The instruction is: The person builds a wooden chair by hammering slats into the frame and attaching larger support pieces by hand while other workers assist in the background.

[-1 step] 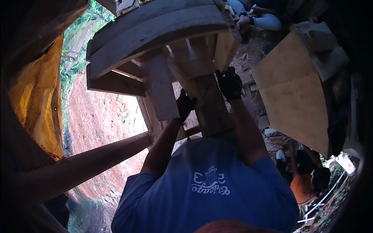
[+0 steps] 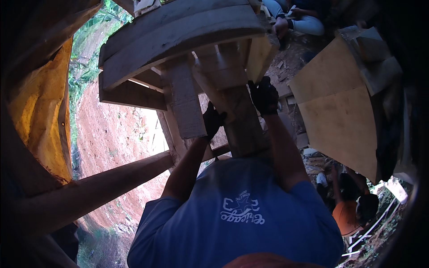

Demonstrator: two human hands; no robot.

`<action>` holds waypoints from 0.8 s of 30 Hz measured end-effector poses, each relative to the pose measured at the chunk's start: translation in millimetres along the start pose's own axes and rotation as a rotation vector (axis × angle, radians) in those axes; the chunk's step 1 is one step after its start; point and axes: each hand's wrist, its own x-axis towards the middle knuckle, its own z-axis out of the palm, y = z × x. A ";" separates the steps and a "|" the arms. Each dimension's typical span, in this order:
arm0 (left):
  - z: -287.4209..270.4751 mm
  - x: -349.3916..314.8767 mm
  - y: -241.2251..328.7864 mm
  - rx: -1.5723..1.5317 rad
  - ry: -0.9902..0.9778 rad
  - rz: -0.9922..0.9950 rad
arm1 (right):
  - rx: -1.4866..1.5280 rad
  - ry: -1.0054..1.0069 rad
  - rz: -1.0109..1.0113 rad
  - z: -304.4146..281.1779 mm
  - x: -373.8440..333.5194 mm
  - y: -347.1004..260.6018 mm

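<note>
In front of me stands a large wooden frame [image 2: 178, 42] of boards and slats, open underneath. My left hand [image 2: 213, 119], in a dark glove, is closed at the lower right edge of a wooden plank [image 2: 184, 100] that slopes down from the frame. Beside it runs a narrower slanted piece of wood [image 2: 212, 91]. To the right of a darker board [image 2: 243, 118], my right hand [image 2: 264, 97], also dark-gloved, is raised against the lower end of the frame's side panel [image 2: 260, 56]. Its fingers look bent, but what they grip is hidden in shadow.
A rounded wooden pole [image 2: 116, 185] reaches from the left to the frame. On the right stands a broad light-wood panel [image 2: 337, 105]. One person [image 2: 304, 24] sits at the top; another, in orange [image 2: 346, 219], is at lower right. A yellow tarp [image 2: 40, 111] hangs left.
</note>
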 end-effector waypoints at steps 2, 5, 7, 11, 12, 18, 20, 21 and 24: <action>8.2 4.8 -22.3 0.003 0.045 0.067 | -0.080 0.018 -0.004 0.6 3.5 -0.5; 13.6 22.4 -71.0 0.010 0.084 0.163 | -0.053 0.065 -0.095 -0.8 20.3 -6.9; 15.2 24.4 -63.0 0.042 0.113 0.257 | -0.061 0.075 -0.096 5.2 43.5 4.6; 15.9 37.6 -72.4 0.282 0.101 0.259 | -0.134 0.018 -0.308 -3.7 62.0 11.3; 14.8 36.6 -57.2 0.054 0.074 0.120 | -0.234 0.001 -0.340 -9.3 58.0 18.2; 2.4 30.4 -35.5 0.019 0.140 -0.011 | -0.020 -0.117 0.094 -39.5 -22.1 95.7; -3.6 31.0 -37.3 0.009 0.150 -0.018 | 0.069 -0.178 0.228 -67.2 -63.3 87.6; -8.1 30.8 -35.7 -0.013 0.130 -0.019 | 0.128 -0.171 0.276 -78.7 -84.2 92.5; -8.8 45.7 -51.2 -0.122 0.128 -0.006 | -0.101 -0.124 0.237 -91.4 -130.0 135.9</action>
